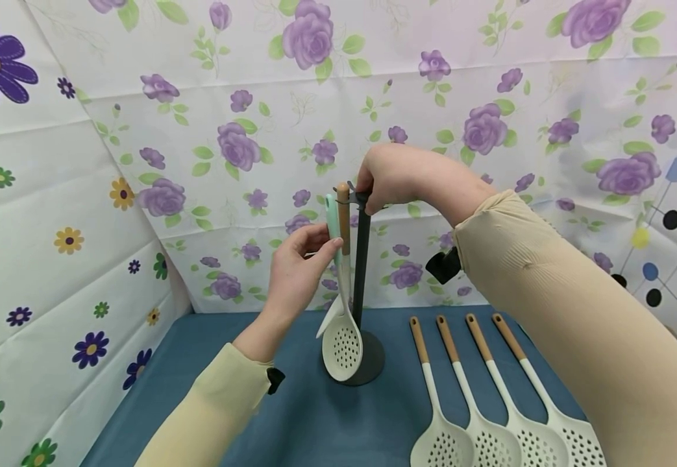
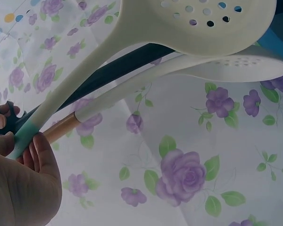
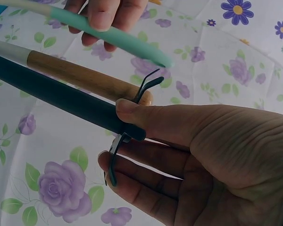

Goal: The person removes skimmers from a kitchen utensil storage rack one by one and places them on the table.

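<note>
**Two hands at the utensil stand**

We start with the biggest thing, the floral sheet (image 1: 373,84) that hangs behind the stand and closes the scene in at the sides. Below it lies the blue counter (image 1: 315,415), and the dark stand (image 1: 362,272) rises upright from a round base near its middle.

To the right of the stand, four skimmers (image 1: 490,402) lie side by side on the counter, wooden handles pointing away from us, perforated heads near us.

On the stand itself a wood-handled skimmer (image 1: 343,344) hangs head down, just left of the post. Against it is a mint-handled spoon (image 1: 333,227), also head down, its handle tip up near the hooks (image 3: 146,87) at the top of the post.

Our right hand (image 1: 396,178) sits on the top of the stand: the wrist view shows the thumb pressed along the post and the fingers curled beneath the wire hooks, a firm hold. Our left hand (image 1: 297,266), left of the post, pinches the mint handle between thumb and fingertips (image 3: 101,14), fingers partly closed, nothing else in them.

We judge the spoon light and fairly stiff, with a smooth handle that could slip in a loose pinch, so a hold close to the handle's end, as now, should guide it best. The stand looks tall and narrow, likely to tip unless steadied at the top.
</note>
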Demonstrator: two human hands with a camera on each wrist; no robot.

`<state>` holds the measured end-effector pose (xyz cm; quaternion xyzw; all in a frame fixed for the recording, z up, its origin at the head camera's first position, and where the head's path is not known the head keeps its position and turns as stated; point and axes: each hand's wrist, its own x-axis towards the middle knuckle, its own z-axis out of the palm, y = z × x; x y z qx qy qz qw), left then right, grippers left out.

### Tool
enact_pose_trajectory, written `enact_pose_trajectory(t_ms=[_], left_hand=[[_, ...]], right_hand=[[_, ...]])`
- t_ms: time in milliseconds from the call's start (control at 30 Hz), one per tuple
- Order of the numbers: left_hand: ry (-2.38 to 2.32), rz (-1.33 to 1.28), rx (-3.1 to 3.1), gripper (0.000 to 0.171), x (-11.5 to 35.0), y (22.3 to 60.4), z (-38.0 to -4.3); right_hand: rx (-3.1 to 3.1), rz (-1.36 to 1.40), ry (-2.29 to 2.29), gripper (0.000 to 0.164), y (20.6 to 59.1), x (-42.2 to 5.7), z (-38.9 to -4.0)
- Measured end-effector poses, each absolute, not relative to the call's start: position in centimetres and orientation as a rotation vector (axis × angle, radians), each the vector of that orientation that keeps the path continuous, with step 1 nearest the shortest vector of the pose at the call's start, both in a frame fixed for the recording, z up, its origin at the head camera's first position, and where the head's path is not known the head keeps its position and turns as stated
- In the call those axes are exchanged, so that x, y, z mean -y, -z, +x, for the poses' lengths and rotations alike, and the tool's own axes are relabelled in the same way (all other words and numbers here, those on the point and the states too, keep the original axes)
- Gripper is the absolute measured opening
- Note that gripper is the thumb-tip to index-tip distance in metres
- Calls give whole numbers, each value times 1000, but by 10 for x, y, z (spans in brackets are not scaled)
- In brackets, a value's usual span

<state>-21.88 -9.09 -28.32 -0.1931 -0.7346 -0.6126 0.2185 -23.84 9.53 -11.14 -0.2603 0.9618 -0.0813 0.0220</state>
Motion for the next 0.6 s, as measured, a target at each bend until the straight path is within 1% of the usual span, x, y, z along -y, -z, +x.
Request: enact_pose_trajectory(t_ms=[333, 600], left_hand=[[1674, -499, 2069, 30, 108, 284, -214], [1626, -384, 2159, 32, 127, 287, -211]], right_hand=[[-2985, -798, 267, 17, 112, -96, -238], [-2985, -810, 278, 17, 112, -96, -238]])
